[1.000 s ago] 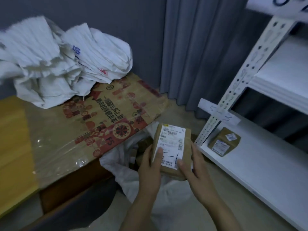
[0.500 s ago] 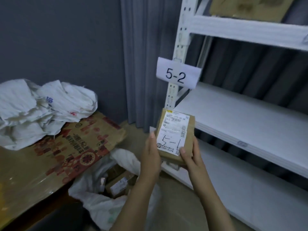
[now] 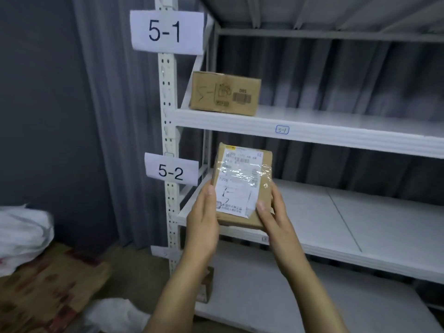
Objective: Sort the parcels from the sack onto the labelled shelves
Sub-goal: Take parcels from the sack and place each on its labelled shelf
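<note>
I hold a small brown parcel (image 3: 242, 186) with a white shipping label upright in front of the white shelf unit. My left hand (image 3: 203, 222) grips its left edge and my right hand (image 3: 274, 217) grips its right edge. It hangs level with the shelf (image 3: 336, 212) tagged by the paper sign 5-2 (image 3: 171, 171). Above, the sign 5-1 (image 3: 167, 31) marks the shelf (image 3: 312, 131) where a larger brown box (image 3: 224, 93) stands at the left end. The white sack (image 3: 115, 313) shows at the bottom left.
A white perforated upright post (image 3: 168, 116) carries the signs. On the lowest shelf (image 3: 288, 299) a small box (image 3: 206, 284) sits partly behind my left arm. Flattened printed cardboard (image 3: 48, 284) and crumpled white sacks (image 3: 21, 234) lie at the left, before a grey curtain (image 3: 115, 116).
I have lifted the parcel from over the sack up to shelf height. My view has tilted upward, bringing the 5-1 sign and the box on its shelf into sight.
</note>
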